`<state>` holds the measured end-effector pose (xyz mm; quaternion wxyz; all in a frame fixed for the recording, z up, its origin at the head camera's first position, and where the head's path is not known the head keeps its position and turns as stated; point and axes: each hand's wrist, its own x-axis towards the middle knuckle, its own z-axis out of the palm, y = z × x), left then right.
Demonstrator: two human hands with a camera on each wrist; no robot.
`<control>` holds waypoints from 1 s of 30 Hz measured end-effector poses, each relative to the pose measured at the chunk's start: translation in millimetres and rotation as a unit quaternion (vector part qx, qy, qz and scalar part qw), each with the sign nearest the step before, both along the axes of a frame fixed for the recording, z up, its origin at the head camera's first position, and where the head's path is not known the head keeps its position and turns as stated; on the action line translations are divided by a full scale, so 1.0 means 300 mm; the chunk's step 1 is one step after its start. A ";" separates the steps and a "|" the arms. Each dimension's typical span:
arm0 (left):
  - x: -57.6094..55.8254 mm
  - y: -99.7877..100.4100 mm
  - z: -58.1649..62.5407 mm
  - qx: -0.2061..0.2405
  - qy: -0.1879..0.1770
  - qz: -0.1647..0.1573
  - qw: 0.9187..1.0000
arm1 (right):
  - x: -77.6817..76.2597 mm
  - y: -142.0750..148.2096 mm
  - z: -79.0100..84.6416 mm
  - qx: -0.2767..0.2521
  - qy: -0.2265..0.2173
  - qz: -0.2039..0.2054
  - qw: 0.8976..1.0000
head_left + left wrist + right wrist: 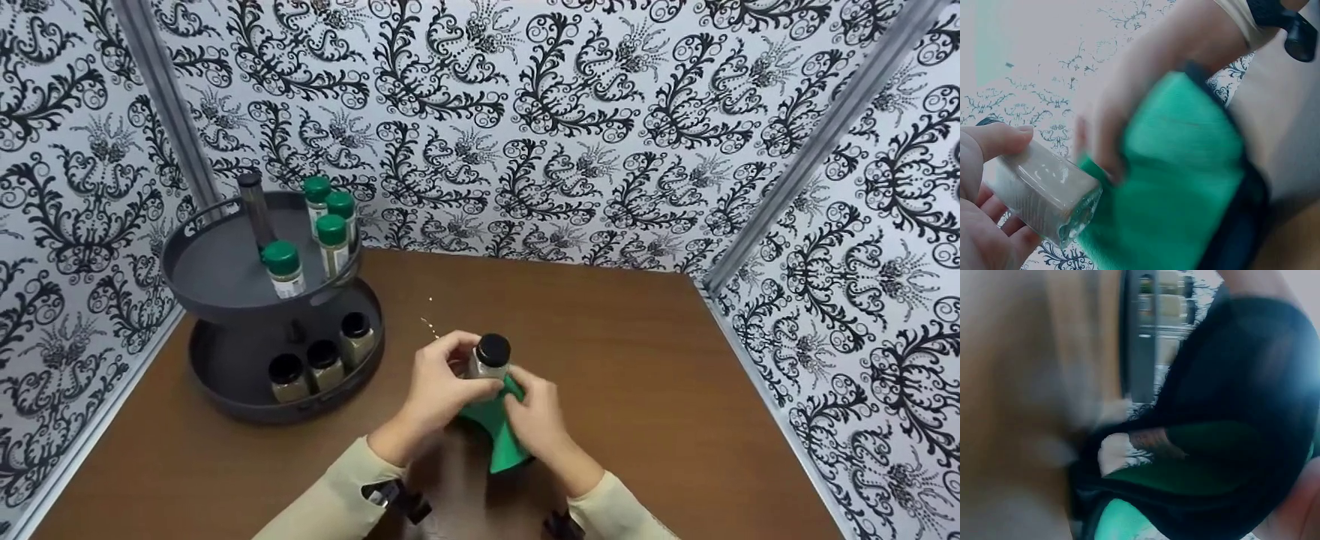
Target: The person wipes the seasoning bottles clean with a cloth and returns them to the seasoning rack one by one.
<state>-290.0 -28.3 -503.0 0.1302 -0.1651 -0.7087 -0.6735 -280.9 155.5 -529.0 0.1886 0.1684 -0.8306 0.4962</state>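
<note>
In the head view my left hand [444, 379] grips an upright spice jar [493, 358] with a black lid, thumb across its front. The left wrist view shows the clear, square-sided body of this jar [1044, 177], with pale contents inside. My right hand [538, 412] pinches a green cloth [506, 446] with dark edging, just beside the jar. The cloth hangs below both hands, and in the left wrist view it overlaps the jar's base. Its dark edging fills much of the blurred right wrist view and hides most of the right hand.
On the left stands a two-tier dark grey round tray [210, 289]. Several green-lidded jars [283, 270] and a tall dark grinder [256, 214] occupy the top; black-lidded jars [325, 358] stand below. Pale specks [429, 325] lie on the brown table [637, 352] beyond the left hand. Patterned walls [480, 112] enclose it.
</note>
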 end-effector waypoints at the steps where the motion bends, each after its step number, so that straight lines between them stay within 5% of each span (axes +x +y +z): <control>1: 0.000 0.001 -0.004 -0.003 0.003 0.001 1.000 | 0.000 0.002 0.001 -0.009 -0.011 0.004 1.000; 3: 0.000 0.005 -0.013 -0.003 0.003 -0.002 1.000 | 0.014 0.009 0.023 -0.050 0.002 0.010 0.999; 6: -0.002 0.012 -0.025 -0.001 0.002 -0.006 1.000 | 0.035 0.019 0.054 -0.084 0.083 0.005 0.993; 9: -0.003 0.015 -0.026 0.003 0.001 -0.005 1.000 | 0.040 0.017 0.049 -0.059 0.133 -0.012 0.989; 16: -0.003 0.001 -0.006 0.016 -0.008 0.021 1.000 | 0.027 -0.006 -0.022 0.089 0.093 -0.031 0.991; 20: -0.002 0.008 -0.017 0.014 -0.011 0.018 1.000 | 0.039 0.011 0.033 0.024 0.104 -0.023 0.994; 25: -0.003 0.033 -0.033 0.014 -0.008 0.007 1.000 | 0.047 0.020 0.075 -0.029 0.171 -0.032 0.984; 30: -0.006 0.015 -0.015 0.024 0.000 0.023 0.999 | 0.012 0.013 0.001 0.019 0.096 -0.016 0.995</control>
